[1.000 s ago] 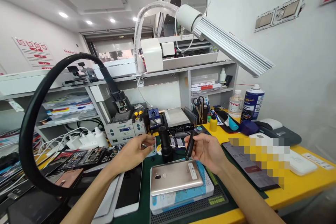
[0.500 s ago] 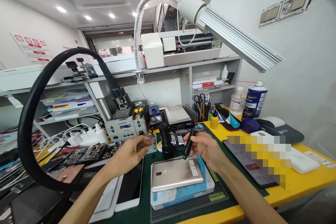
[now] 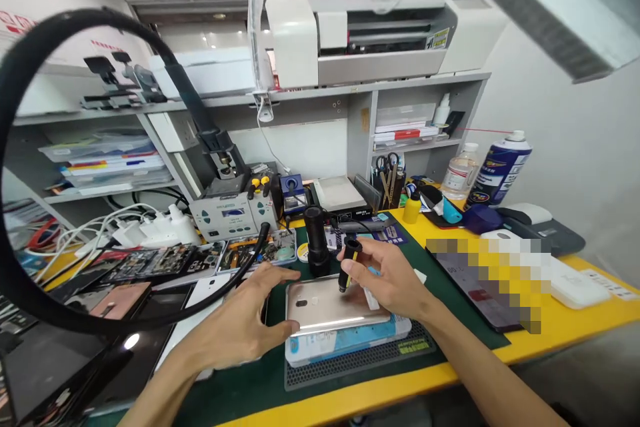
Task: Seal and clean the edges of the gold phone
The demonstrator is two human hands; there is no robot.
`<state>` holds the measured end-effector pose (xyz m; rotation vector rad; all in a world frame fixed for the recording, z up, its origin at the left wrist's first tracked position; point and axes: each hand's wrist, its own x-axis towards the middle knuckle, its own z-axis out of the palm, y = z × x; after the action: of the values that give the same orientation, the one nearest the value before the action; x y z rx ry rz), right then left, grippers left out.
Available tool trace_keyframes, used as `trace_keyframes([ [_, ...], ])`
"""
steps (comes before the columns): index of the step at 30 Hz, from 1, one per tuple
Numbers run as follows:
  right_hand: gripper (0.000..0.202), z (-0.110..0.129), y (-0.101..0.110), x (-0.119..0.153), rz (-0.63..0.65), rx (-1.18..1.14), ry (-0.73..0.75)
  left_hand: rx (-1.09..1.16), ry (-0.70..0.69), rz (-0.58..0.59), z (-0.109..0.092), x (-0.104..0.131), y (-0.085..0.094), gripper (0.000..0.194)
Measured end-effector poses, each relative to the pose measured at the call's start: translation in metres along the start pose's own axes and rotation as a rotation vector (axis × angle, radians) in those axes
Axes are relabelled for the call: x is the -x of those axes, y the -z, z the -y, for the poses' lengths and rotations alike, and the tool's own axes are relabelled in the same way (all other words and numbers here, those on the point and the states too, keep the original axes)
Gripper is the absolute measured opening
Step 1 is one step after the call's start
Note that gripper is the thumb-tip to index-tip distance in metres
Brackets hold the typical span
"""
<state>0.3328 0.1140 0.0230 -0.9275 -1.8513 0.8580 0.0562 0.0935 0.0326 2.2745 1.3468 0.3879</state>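
Observation:
A gold phone [image 3: 325, 310] lies back side up on a blue and white box [image 3: 350, 340], which rests on a dark perforated mat [image 3: 360, 363]. My right hand [image 3: 383, 273] grips a short black cylindrical tool [image 3: 349, 263] above the phone, its lower end near the phone's back. At the phone's left edge is my left hand [image 3: 250, 317], thumb and fingers spread apart, the thumb tip at the phone's edge. A black upright cylinder [image 3: 316, 240] stands just behind the phone.
Phones and circuit boards [image 3: 165, 263] crowd the left side, under a black curved hose [image 3: 75, 20]. A grey soldering station [image 3: 235, 213] stands behind. On the right are a dark tablet [image 3: 467, 287], a spray can [image 3: 500, 170] and a yellow bottle [image 3: 412, 208].
The view has shifted. My left hand has come down to the phone's left edge with its fingers apart. My right hand has moved the black tool left and lower over the phone.

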Motion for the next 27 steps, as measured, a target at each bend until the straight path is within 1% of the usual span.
trace_keyframes([
  [5,0.023,-0.004,-0.004,0.0,0.015,0.084,0.011,-0.011,-0.006,0.008,0.006,0.001,-0.007,0.056],
  [12,0.02,-0.005,-0.007,0.001,0.024,0.192,0.077,-0.04,-0.052,-0.019,0.015,0.002,-0.013,0.061],
  [16,0.019,-0.005,-0.007,0.0,0.017,0.231,0.128,-0.062,-0.066,-0.02,0.012,0.003,-0.013,0.061],
  [22,0.015,-0.002,-0.009,-0.002,0.016,0.256,0.23,-0.084,-0.042,0.005,0.005,0.005,-0.01,0.057],
  [24,0.014,-0.002,-0.009,-0.002,0.0,0.26,0.224,-0.086,-0.033,0.013,0.006,0.005,-0.011,0.057],
  [27,0.015,-0.004,-0.007,-0.001,-0.027,0.184,0.128,-0.094,-0.018,0.016,0.008,0.005,-0.012,0.059],
])
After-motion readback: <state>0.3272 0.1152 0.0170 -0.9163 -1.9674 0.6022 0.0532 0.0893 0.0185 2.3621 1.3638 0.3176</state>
